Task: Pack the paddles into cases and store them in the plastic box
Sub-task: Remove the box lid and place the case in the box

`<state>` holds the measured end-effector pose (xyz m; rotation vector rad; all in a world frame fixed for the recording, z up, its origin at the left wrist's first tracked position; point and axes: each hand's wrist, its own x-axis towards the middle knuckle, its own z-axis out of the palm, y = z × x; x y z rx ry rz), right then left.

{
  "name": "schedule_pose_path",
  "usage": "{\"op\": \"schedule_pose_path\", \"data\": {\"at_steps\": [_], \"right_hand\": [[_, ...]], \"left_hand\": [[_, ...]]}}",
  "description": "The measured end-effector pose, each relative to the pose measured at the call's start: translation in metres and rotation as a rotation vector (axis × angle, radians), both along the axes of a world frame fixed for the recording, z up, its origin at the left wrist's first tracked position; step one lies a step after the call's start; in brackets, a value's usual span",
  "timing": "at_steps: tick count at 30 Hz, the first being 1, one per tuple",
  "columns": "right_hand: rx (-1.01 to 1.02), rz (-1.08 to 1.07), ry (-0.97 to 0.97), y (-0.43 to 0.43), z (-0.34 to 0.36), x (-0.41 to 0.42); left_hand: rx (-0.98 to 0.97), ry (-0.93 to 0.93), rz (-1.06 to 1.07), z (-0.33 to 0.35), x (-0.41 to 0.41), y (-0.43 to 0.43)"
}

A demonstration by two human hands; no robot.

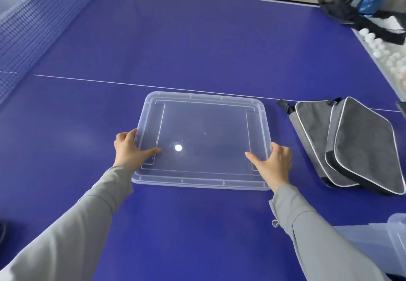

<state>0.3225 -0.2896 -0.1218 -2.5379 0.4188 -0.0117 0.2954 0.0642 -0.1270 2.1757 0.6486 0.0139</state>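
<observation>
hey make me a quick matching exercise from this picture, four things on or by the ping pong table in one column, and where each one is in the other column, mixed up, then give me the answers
Things:
1. clear plastic lid
2. grey paddle cases
3. net
4. white balls

Places:
A. far right edge of the table, in a row
B. along the left side of the view
C. flat in the middle, with the left hand and right hand on its side edges
D. to the right of the lid, two overlapping

Pairs: 1-C, 2-D, 3-B, 4-A
</observation>
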Motion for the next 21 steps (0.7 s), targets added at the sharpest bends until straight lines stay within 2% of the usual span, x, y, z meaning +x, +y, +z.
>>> {"op": "schedule_pose_path", "data": {"at_steps": [10, 21], "right_hand": [[-0.017, 0.075, 0.029, -0.009, 0.009, -0.021], [-0.092, 0.31, 0.084, -0.017, 0.038, -0.131]], "left_hand": [[0.098, 0.066, -0.027, 0.007, -0.021, -0.005], [0.278, 0.206, -0.114, 0.024, -0.165, -0.036]]}}
